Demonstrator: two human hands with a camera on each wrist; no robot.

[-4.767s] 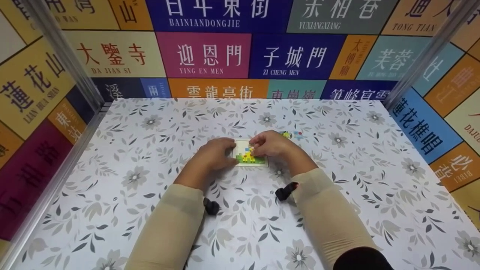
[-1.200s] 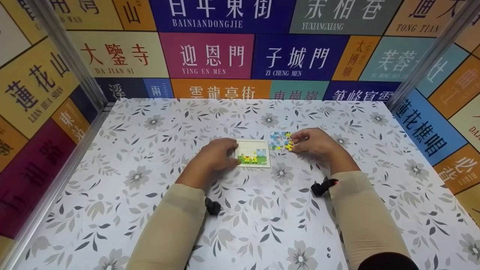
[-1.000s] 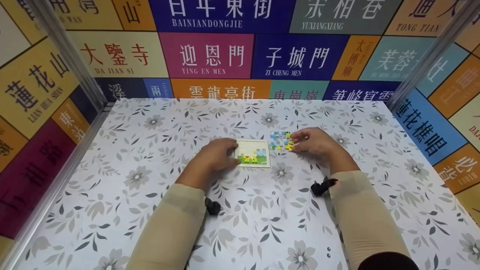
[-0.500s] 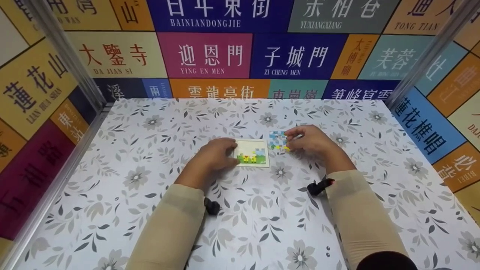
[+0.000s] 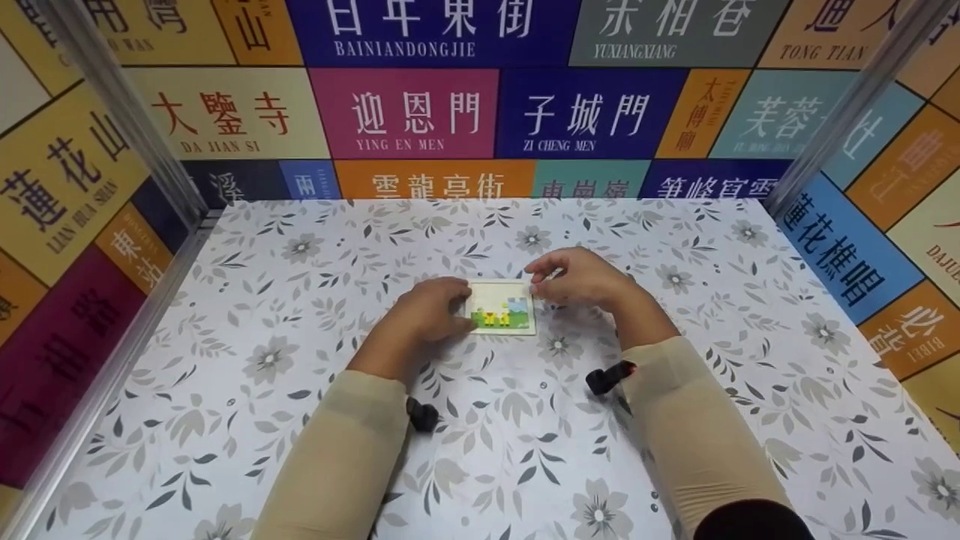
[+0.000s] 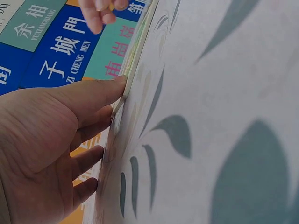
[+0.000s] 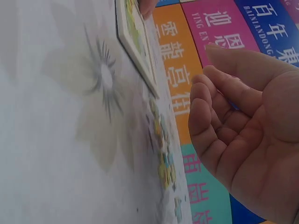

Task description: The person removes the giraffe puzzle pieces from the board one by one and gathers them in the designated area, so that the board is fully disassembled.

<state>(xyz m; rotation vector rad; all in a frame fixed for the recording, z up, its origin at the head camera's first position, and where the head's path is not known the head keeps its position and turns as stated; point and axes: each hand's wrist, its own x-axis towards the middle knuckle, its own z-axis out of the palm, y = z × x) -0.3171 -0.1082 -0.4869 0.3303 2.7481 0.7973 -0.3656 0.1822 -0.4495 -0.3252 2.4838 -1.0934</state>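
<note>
A small square jigsaw board (image 5: 489, 292) with a pale raised rim lies flat on the table. Green, yellow and blue puzzle pieces (image 5: 511, 319) fill its lower part. My left hand (image 5: 431, 309) holds the board by its left side, thumb at the near corner and index finger at the far one. Above the board's right edge is my right hand (image 5: 581, 277), fingers curled towards the thumb. A small yellow puzzle piece (image 6: 111, 6) shows between its fingertips in the left wrist view. Loose puzzle pieces (image 7: 166, 163) lie beyond the board; the right hand hides them from the head view.
A white tablecloth (image 5: 495, 450) printed with grey leaves and flowers covers the table. Colourful panels (image 5: 405, 112) with lettering stand along its back and sides. Black wrist cameras (image 5: 609, 377) sit at both beige sleeves.
The right hand has moved left from the loose pieces to the board's right edge. The left hand has stayed on the board. Earlier, the right hand was over the board's middle.
</note>
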